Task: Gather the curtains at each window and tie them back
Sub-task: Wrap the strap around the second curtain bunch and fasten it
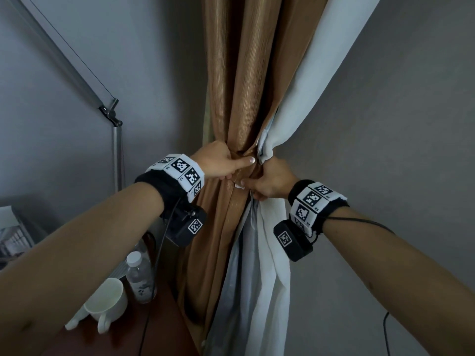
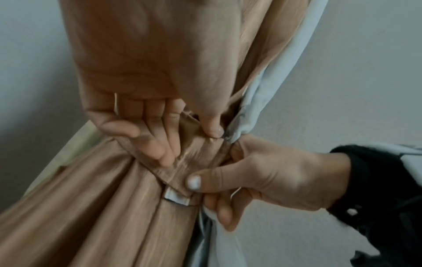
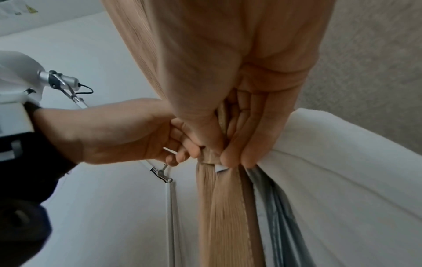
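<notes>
A brown curtain (image 1: 239, 73) and a white lining curtain (image 1: 308, 73) hang gathered into one bundle against the wall. A brown tie-back band (image 2: 194, 155) wraps the bundle at its waist, and a small white tab (image 2: 178, 197) shows under the band's end. My left hand (image 1: 237, 168) holds the band from the left, fingers (image 2: 155, 140) on it and thumb above. My right hand (image 1: 253, 187) grips from the right, thumb pressing the band's end and fingers curled behind the white fabric. In the right wrist view the band (image 3: 209, 157) sits between both hands.
A metal desk lamp arm (image 1: 113, 116) stands left of the curtains. Below it a water bottle (image 1: 138, 278) and a white cup (image 1: 105, 301) sit on a reddish wooden table (image 1: 159, 330). Grey wall (image 1: 398, 150) lies to the right.
</notes>
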A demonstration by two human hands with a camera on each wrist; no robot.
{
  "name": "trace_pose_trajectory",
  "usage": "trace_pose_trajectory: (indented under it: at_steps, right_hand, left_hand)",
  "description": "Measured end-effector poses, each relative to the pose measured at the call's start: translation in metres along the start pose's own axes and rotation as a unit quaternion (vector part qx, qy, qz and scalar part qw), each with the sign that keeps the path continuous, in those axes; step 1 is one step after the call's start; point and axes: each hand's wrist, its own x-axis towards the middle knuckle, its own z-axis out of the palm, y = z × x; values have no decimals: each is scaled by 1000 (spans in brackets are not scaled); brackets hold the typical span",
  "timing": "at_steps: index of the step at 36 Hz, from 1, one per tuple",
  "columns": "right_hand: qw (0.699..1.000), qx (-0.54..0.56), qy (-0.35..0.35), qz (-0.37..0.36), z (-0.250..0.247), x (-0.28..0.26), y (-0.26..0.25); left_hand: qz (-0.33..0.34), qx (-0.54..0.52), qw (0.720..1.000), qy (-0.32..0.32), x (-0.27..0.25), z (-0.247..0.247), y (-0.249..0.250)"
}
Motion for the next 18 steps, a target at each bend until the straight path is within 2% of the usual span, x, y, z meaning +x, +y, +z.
trace_pose_trajectory:
  at_steps: [4,7,9,12,14,18]
  right_hand:
    - [998,-38,50,-13,5,3,0]
    - [998,-58,28,-6,0,-1,-3]
    - [999,-37,-17,12,-4,-5,-3]
    - [997,-10,-70,29,-13,-12,-8]
    - [996,14,-82,44,-19,-19,-14]
    - [984,148,29,96,-30,-31,-21]
  left_hand:
    - [3,25,998,56,2,6,0]
    - [2,39,996,85,1,8,-1]
    - [6,36,997,73,-4,6,-1]
    - [5,-6,1000,12,-13,-4,6]
    - [11,-38,999,-13,-19,-12,11]
    - [41,-68,997,5,-30,-25,28]
